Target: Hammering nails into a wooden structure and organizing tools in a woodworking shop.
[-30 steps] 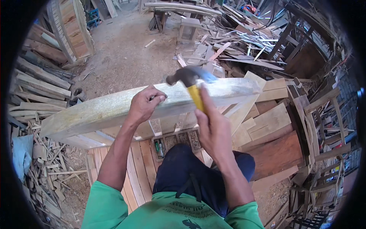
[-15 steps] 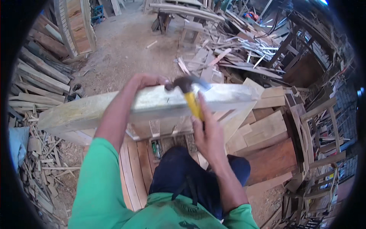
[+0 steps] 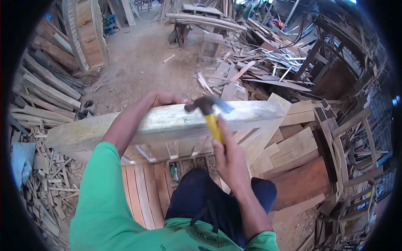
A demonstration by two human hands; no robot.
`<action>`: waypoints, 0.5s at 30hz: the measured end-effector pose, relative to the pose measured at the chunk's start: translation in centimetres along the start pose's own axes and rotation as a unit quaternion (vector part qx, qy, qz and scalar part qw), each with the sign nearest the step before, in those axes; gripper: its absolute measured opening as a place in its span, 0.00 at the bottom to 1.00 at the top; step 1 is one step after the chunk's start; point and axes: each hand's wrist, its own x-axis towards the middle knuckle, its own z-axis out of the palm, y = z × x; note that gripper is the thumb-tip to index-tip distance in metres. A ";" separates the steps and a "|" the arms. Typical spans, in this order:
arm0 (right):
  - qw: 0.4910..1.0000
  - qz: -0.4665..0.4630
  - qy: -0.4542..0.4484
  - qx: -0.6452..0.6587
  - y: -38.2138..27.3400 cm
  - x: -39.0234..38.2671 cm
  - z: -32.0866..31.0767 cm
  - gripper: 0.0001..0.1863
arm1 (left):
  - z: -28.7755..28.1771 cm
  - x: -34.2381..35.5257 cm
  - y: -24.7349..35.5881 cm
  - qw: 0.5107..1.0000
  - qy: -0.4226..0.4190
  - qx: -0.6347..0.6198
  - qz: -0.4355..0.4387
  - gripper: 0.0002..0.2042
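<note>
A thick pale wooden beam (image 3: 167, 119) lies across in front of me, the top edge of a slatted wooden frame. My right hand (image 3: 228, 157) is closed round the yellow handle of a claw hammer (image 3: 215, 127). The hammer's dark head is over the beam's far edge, its striking face toward the left and its claw, smeared by motion, toward the right. My left hand (image 3: 167, 98) is bent over that far edge, just left of the hammer head. Its fingers look drawn together, partly hidden, and what they hold cannot be made out. A small dark mark shows on the beam's top.
Slats and a compartmented wooden tray (image 3: 186, 161) with a green item lie by my knees. Boards (image 3: 293, 146) are stacked at right beside chair-like frames (image 3: 356, 146). Scrap wood (image 3: 268, 62) is heaped at far right, planks (image 3: 46, 92) at left. Shavings cover the floor.
The view has shifted a little, so the scene sits lower. The hammer head has come slightly down toward the beam's far edge. My left hand stays at the same part of the beam.
</note>
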 end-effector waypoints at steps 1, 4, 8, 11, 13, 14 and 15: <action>0.999 -0.018 0.050 -0.003 -1.2 0.0 -1.4 0.32 | 0.6 -0.2 -0.5 1.000 -0.005 0.001 0.031 0.18; 0.947 -0.114 0.246 0.174 -5.0 0.0 -4.3 0.32 | -0.4 -2.1 -0.5 0.996 -0.018 -0.050 -0.068 0.22; 0.901 -0.157 0.351 0.201 4.6 0.8 0.6 0.30 | 1.0 -0.8 1.1 0.998 -0.007 -0.022 -0.057 0.20; 0.994 0.034 -0.083 -0.068 3.1 0.0 2.3 0.34 | -0.2 -0.8 -0.3 0.989 0.082 0.114 0.043 0.16; 0.999 -0.032 -0.034 -0.021 1.9 0.6 2.5 0.34 | -5.2 0.0 -2.7 0.951 0.225 0.206 0.049 0.15; 0.996 -0.081 0.012 0.020 1.4 0.4 2.0 0.34 | -6.4 0.3 -3.8 0.892 0.348 0.286 0.044 0.14; 0.997 -0.070 0.009 0.018 0.2 -0.4 0.7 0.34 | -5.5 0.1 -3.9 0.896 0.340 0.284 0.037 0.14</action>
